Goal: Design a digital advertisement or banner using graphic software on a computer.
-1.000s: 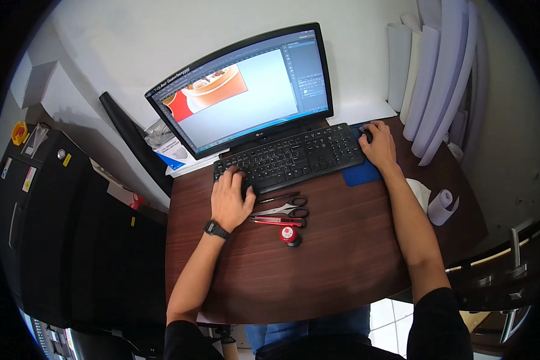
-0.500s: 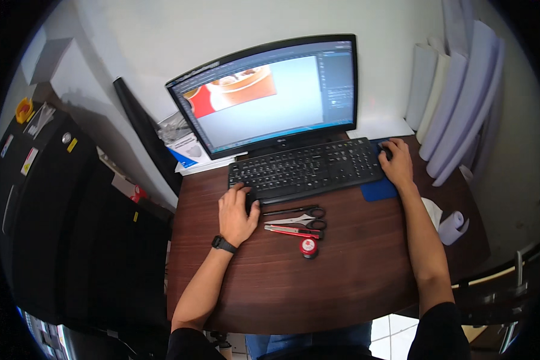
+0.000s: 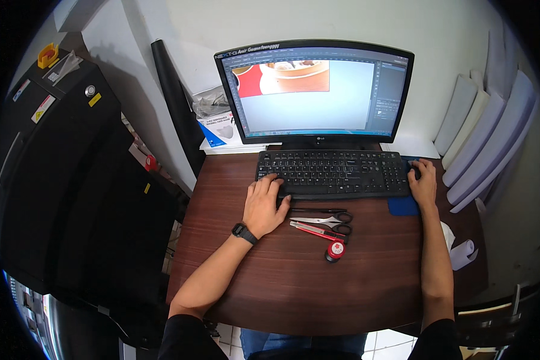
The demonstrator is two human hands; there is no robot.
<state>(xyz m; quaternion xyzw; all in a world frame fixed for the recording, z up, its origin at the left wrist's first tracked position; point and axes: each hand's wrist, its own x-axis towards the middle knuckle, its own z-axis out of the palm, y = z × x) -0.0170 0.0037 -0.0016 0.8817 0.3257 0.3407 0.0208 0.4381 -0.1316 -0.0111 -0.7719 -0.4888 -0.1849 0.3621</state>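
Note:
My left hand point(image 3: 264, 205), with a black watch point(image 3: 244, 233) on the wrist, rests at the lower left corner of a black keyboard point(image 3: 333, 192). Its fingers are spread over the left keys, and the thumb lies out to the side. On the right, my right hand point(image 3: 424, 186) curls over a dark computer mouse point(image 3: 412, 170), mostly covered by the fingers, on a blue mouse pad point(image 3: 404, 207). Behind the keyboard a monitor point(image 3: 306, 114) displays a red and orange food picture on a white page in an editing window.
Below the keyboard lie scissors point(image 3: 322, 221), a red box cutter point(image 3: 318, 231), a dark pen-like stick point(image 3: 318, 210) and a small red-topped round container point(image 3: 336, 251). Paper rolls point(image 3: 492, 138) lean at the right, near a small roll point(image 3: 462, 255). A large black machine point(image 3: 72, 180) stands left.
My view has turned and levelled, so the desk and monitor appear farther right. Both hands keep their places at the keyboard and mouse.

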